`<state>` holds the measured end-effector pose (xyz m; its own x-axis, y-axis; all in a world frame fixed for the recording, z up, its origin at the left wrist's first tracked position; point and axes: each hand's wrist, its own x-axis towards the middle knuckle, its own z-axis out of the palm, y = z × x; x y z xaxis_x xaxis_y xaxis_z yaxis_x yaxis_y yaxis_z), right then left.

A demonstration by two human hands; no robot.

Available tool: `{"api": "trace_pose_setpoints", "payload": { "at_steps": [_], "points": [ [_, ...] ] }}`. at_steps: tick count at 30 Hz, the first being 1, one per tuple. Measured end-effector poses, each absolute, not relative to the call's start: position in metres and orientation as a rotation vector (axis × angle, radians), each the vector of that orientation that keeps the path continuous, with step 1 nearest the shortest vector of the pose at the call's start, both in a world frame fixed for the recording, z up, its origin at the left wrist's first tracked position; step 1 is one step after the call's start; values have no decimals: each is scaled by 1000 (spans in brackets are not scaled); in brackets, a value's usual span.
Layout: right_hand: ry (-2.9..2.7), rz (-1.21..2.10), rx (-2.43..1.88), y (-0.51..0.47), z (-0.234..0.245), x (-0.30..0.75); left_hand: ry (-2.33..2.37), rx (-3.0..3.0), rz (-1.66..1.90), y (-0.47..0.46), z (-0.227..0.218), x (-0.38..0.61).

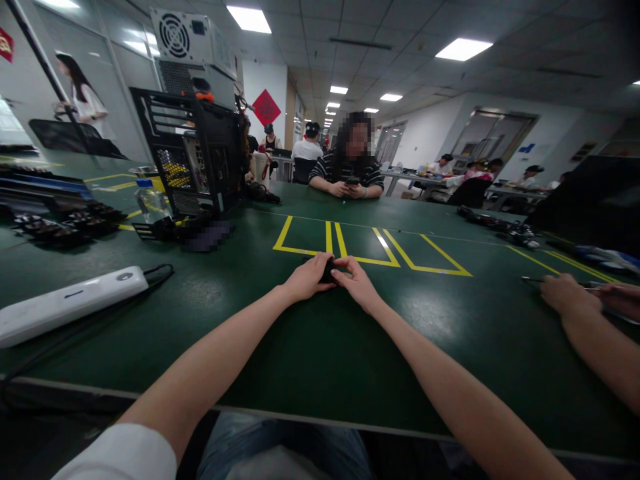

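Between my two hands, just above or on the green table (310, 347), is a small black object (328, 271); its kind cannot be made out. My left hand (311, 277) is closed round its left side, with the thumb toward me. From the right, the fingers of my right hand (354, 280) pinch the same black object. Both hands cover much of it. Yellow tape outlines (370, 260) mark the tabletop just beyond my hands.
A white power-strip-like device (75, 303) with a black cable lies left. Behind it stand a plastic bottle (149, 200) and an open black computer case (200, 153) topped by a power supply (193, 40). Another person's hands (573, 297) work at right; a person (347, 167) sits opposite holding a phone.
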<state>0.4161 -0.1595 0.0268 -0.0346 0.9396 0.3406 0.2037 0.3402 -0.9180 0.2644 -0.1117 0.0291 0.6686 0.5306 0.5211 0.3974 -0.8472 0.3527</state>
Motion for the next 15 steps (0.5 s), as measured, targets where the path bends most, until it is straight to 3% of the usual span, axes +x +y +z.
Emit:
{"api": "trace_pose_setpoints", "payload": {
  "at_steps": [15],
  "points": [
    [-1523, 845, -1075, -159, 24, 417, 740, 2679, 944, -111, 28, 265]
  ]
}}
